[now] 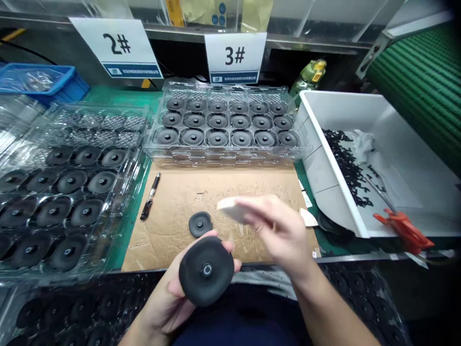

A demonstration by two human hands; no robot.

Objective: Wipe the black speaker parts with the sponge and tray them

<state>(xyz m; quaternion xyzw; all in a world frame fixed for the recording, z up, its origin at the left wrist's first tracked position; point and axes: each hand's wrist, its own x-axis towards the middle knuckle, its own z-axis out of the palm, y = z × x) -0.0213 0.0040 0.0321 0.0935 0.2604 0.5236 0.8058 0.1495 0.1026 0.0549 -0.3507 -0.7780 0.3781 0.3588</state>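
Observation:
In my left hand (175, 290) is a black rounded-square plastic cap (201, 293), its hollow side and central round post facing up. My fingers are wrapped round it from below. Above and to the right, my right hand (283, 230), a little blurred, pinches a flat off-white pad (230, 210), whose exact kind I cannot make out. A second black cap (200, 224) lies hollow side up on the cardboard sheet (173, 192), just beyond my left hand.
Black caps fill the clear tray stack (226, 154) at the back; another clear tray (135, 166) is at left. A pen (151, 194) lies on the cardboard. To the right, a white bin (336, 166) contains small black parts (347, 166) and an orange-handled tool (403, 228).

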